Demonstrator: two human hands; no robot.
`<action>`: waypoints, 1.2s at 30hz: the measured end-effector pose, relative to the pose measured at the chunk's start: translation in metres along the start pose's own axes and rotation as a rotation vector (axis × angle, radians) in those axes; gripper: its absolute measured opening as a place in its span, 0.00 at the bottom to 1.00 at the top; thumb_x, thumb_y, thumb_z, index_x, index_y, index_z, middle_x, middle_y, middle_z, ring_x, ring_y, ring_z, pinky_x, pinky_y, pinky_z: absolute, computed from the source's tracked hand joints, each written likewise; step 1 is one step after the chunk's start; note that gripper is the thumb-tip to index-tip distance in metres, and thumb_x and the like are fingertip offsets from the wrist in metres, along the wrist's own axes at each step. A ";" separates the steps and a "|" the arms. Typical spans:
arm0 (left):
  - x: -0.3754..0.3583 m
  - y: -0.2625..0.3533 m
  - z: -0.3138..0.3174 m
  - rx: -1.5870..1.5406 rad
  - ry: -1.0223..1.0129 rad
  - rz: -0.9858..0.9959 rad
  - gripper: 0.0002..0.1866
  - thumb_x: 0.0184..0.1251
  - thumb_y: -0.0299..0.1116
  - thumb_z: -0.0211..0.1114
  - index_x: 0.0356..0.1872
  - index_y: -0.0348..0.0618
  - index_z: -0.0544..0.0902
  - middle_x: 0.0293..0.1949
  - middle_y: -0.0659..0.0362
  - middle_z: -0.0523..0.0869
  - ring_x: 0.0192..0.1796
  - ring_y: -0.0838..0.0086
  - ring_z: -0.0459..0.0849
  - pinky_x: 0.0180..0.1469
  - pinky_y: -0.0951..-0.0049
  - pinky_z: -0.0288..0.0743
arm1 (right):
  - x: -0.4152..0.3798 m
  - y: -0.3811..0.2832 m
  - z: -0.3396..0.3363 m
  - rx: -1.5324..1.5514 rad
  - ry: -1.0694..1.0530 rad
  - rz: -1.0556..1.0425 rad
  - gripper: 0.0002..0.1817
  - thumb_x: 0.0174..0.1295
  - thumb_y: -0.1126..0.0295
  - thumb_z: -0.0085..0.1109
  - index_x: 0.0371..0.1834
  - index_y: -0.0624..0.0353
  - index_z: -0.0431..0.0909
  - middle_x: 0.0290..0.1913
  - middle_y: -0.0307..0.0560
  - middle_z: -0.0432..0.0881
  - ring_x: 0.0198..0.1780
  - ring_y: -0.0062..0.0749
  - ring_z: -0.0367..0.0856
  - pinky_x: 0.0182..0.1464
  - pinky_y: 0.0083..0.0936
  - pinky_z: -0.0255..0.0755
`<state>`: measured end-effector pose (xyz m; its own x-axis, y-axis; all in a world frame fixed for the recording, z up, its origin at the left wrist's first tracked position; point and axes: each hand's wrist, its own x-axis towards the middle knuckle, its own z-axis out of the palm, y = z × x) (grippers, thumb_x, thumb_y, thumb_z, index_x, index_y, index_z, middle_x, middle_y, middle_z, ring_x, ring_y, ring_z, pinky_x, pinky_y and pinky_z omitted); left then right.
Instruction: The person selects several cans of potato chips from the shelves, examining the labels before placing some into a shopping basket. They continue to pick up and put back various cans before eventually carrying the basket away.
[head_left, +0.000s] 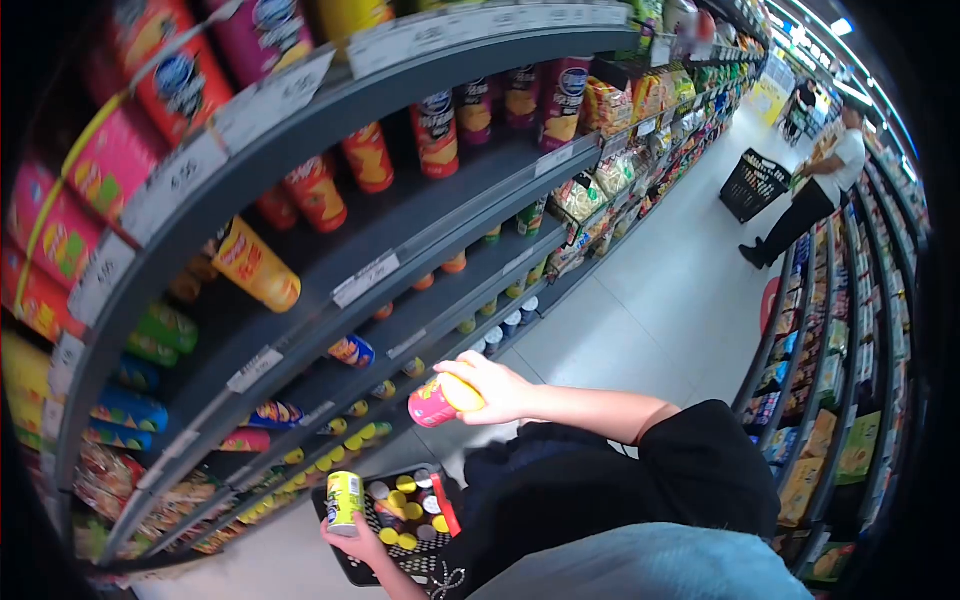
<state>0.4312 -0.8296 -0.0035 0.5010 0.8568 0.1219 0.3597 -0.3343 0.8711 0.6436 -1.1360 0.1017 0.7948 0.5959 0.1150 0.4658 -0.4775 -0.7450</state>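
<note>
My right hand (480,388), stretched out beside the shelf, is wrapped round a pink can (432,404) with a yellow part showing at the fingers. Low at the bottom left, my left hand (358,540) grips a yellow-green can (345,498) near its lower end. Directly beside that can is a black basket (345,570) holding several cans with yellow or white lids and a red item (444,503). The can in my left hand is upright, over the basket's left side.
Long shelves (400,260) of chip cans and bagged snacks line the left. Another shelf (800,400) curves along the right. A person in a white top (850,155) stands in the aisle by a black basket (757,187). Farther back is another person (803,97).
</note>
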 end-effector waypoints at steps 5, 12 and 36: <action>0.002 0.076 0.027 -0.239 -0.236 0.211 0.32 0.50 0.23 0.62 0.59 0.40 0.60 0.54 0.48 0.67 0.55 0.62 0.68 0.59 0.64 0.63 | -0.022 0.007 -0.059 0.019 0.126 0.037 0.43 0.39 0.59 0.65 0.64 0.46 0.59 0.48 0.53 0.67 0.47 0.49 0.74 0.50 0.37 0.72; -0.014 0.170 0.062 -0.588 -0.558 0.272 0.43 0.43 0.31 0.68 0.64 0.40 0.57 0.55 0.53 0.65 0.56 0.67 0.67 0.60 0.67 0.61 | -0.047 0.019 -0.131 0.263 0.245 -0.030 0.47 0.35 0.61 0.68 0.64 0.54 0.57 0.51 0.53 0.72 0.52 0.45 0.73 0.57 0.37 0.67; -0.072 0.277 0.190 -1.540 -1.203 -0.656 0.38 0.53 0.57 0.48 0.61 0.40 0.64 0.52 0.47 0.73 0.46 0.57 0.75 0.45 0.52 0.72 | -0.064 0.076 -0.189 1.432 0.342 -0.067 0.38 0.52 0.58 0.56 0.65 0.59 0.52 0.51 0.59 0.73 0.49 0.55 0.77 0.50 0.44 0.74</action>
<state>0.6439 -1.0588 0.1389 0.9856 -0.1598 -0.0546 0.1689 0.9315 0.3222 0.7020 -1.3321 0.1618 0.9339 0.3151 0.1689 -0.1069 0.6971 -0.7090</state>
